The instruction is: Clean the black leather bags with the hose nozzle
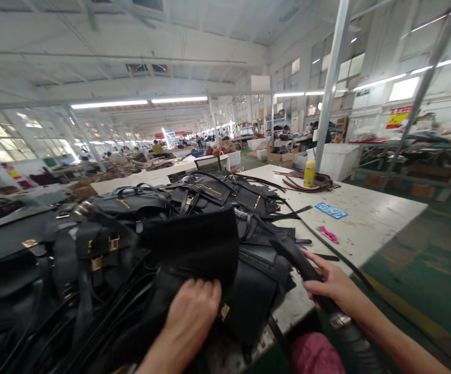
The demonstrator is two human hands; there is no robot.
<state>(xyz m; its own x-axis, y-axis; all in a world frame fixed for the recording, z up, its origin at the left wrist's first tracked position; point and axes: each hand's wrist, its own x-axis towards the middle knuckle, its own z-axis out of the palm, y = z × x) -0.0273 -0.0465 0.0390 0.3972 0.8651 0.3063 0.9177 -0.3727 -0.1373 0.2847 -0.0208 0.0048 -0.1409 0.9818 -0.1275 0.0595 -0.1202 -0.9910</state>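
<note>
My left hand (194,306) is closed on the edge of a black leather bag (205,239), whose dark flap stands raised above my knuckles. In my right hand (332,283) is a black hose handle (301,257), curved and wide at its far end, with a metal collar and a ribbed hose (359,343) below. The handle's tip points at the bags, just right of the raised flap. Under and around my left hand lies a heap of black bags (104,228) with gold buckles and loose straps.
On the white table (381,213) lie pink snips (328,234), a blue-edged card (330,210) and coiled brown straps (291,183), with a yellow bottle (310,173) by them. A metal post (332,78) rises behind. A long black strap or cable crosses the table's right side.
</note>
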